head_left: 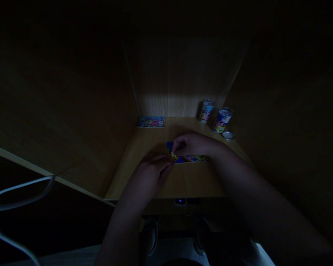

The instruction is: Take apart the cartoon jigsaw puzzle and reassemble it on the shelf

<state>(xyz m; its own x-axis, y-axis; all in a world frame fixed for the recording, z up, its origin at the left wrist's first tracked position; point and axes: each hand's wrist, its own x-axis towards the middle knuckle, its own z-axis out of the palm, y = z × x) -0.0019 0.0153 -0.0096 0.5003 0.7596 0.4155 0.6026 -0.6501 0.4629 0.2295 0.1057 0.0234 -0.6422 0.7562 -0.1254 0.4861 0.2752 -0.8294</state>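
A flat blue-and-yellow cartoon picture panel [192,159] lies on the wooden surface, partly covered by both hands. My right hand [190,143] reaches over it from the right, thumb and forefinger pinched together at its left part. Whatever is in that pinch is too small and dark to make out. My left hand [157,164] rests at the panel's lower left corner, fingers stretched out and fingertips touching the edge. Farther back on the left lies a second cartoon picture panel [151,122], apart from both hands.
Two cartoon-printed cans, a rear can [205,112] and a nearer can [221,122], stand at the back right. A round metal lid [228,136] lies beside them. Dark wooden walls enclose the wooden surface [144,144]. A white cable [13,203] loops at lower left.
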